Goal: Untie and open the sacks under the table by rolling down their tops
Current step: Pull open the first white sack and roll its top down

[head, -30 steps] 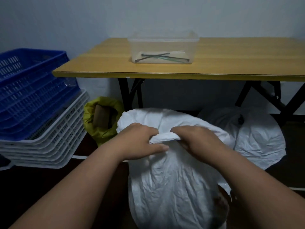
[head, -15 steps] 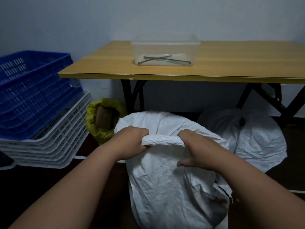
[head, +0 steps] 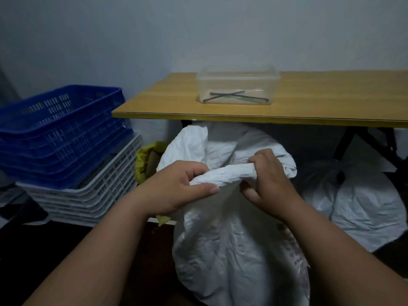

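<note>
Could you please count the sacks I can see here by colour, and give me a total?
White sacks: 2, the one both hands grip by its rolled top, held by the left hand and right hand, and a tied one to the right.
Yellow-green sacks: 1, already open beside the crates.
Total: 3
</note>
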